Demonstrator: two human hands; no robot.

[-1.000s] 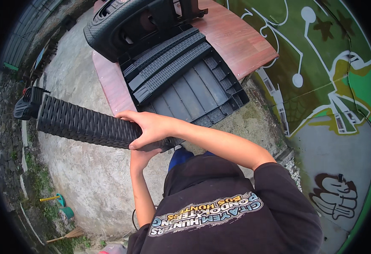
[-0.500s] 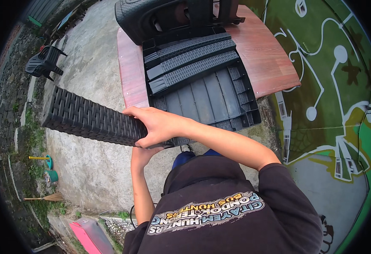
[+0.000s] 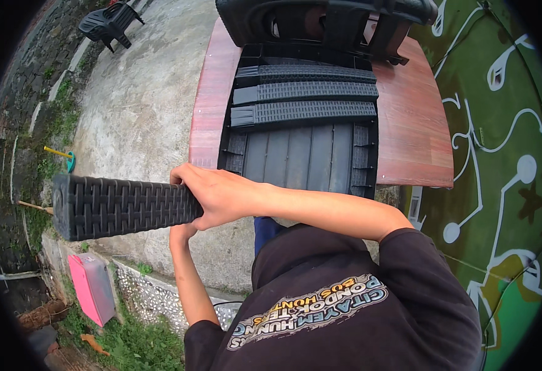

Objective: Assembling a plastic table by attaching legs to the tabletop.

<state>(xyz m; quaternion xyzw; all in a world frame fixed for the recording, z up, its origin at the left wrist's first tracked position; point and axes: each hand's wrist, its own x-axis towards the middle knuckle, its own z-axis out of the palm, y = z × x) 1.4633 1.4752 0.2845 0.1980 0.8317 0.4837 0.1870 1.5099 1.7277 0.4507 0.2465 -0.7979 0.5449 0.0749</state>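
Observation:
A black plastic table leg [image 3: 122, 207] with a woven pattern is held out to the left, above the concrete floor. My right hand [image 3: 224, 195] wraps closed around its near end. Beneath, my left hand [image 3: 182, 231] cups the same end; its fingers are mostly hidden by the leg and the right hand. In front of me, a black upturned tabletop [image 3: 364, 157] with ribbed edges lies on a reddish wooden table [image 3: 416, 133]. Three similar long woven-pattern pieces [image 3: 314, 113] lie side by side across its far half.
Black plastic chairs [image 3: 326, 21] rest at the wooden table's far end. Another black chair [image 3: 109, 26] stands far left. A pink-lidded clear box [image 3: 93, 287], a broom [image 3: 36, 207] and a yellow-handled tool [image 3: 58, 152] are at left. A painted green wall [image 3: 506, 142] borders the right.
My view has turned and the table appears straighter in front. The leg has swung from slanting to nearly level, its far end lower in view. Both hands stay at its near end.

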